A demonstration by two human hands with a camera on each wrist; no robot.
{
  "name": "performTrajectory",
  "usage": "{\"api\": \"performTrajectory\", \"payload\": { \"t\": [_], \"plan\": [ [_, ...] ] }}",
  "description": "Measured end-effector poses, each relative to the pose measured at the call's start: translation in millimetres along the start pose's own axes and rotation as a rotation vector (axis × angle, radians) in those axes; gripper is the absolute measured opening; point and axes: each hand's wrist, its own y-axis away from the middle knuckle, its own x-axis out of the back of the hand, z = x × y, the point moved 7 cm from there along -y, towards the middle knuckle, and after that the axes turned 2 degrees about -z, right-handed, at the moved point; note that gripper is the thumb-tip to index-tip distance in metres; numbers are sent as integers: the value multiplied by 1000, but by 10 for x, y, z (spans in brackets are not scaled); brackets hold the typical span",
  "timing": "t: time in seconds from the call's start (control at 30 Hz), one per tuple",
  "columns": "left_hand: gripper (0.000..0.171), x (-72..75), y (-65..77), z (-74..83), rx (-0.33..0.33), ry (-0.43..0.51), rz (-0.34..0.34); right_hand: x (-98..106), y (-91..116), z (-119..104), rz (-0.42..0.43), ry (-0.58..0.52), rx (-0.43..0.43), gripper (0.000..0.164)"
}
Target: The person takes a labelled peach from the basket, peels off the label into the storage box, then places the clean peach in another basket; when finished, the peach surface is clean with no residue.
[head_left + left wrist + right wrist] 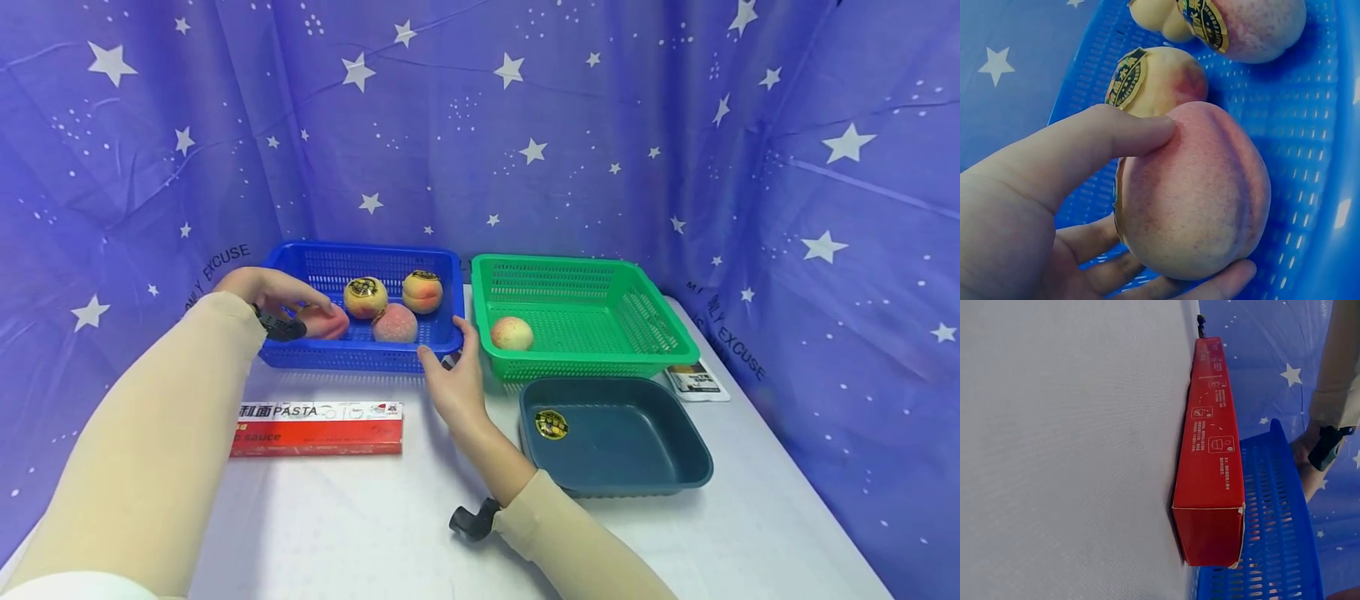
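My left hand (pixel 279 289) reaches into the blue basket (pixel 360 358) and grips a pink peach (pixel 1197 194), thumb on one side and fingers curled beneath it in the left wrist view. Three more peaches lie in that basket: a yellow one with a black label (pixel 366 297), another labelled yellow one (pixel 422 292) and a pinkish one (pixel 395 323). My right hand (pixel 459 385) holds the basket's front right corner, thumb at the front rim and fingers at the right side. In the right wrist view this hand barely shows.
Right of the blue basket stands a green basket (pixel 592 357) with one pale peach (pixel 512 333). In front of it is a dark teal tub (pixel 622 446) bearing a round label. A red pasta box (pixel 318 433) lies before the blue basket. A white packet (pixel 697 381) sits at the right.
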Motion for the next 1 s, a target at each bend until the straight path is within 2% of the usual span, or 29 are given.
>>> {"api": "performTrajectory", "payload": {
  "t": [0.13, 0.3, 0.37, 0.47, 0.6, 0.7, 0.83, 1.0],
  "plan": [
    [94, -25, -4, 6, -6, -6, 19, -3, -32, 11, 32, -14, 22, 70],
    [97, -78, 19, 15, -28, -59, 30, -14, -25, 38, 52, -19, 45, 70],
    [98, -92, 43, 22, -25, -58, 60, -21, -14, 46, 56, -19, 48, 70],
    [103, -88, 101, 79, -34, -54, 154, -30, -12, 56, 62, -24, 55, 70],
    [97, -77, 227, 266, -115, -30, 291, -32, -30, 65, 64, -35, 49, 69],
    [85, -79, 316, 403, -194, -9, 354, -15, -43, 58, 71, -32, 27, 67],
    [84, -127, 449, 560, -286, -19, 435, 21, -60, 47, 84, -9, 1, 62],
    [86, -306, 773, 766, -432, -8, 591, 32, -79, 61, 70, -26, 3, 63]
  ]
}}
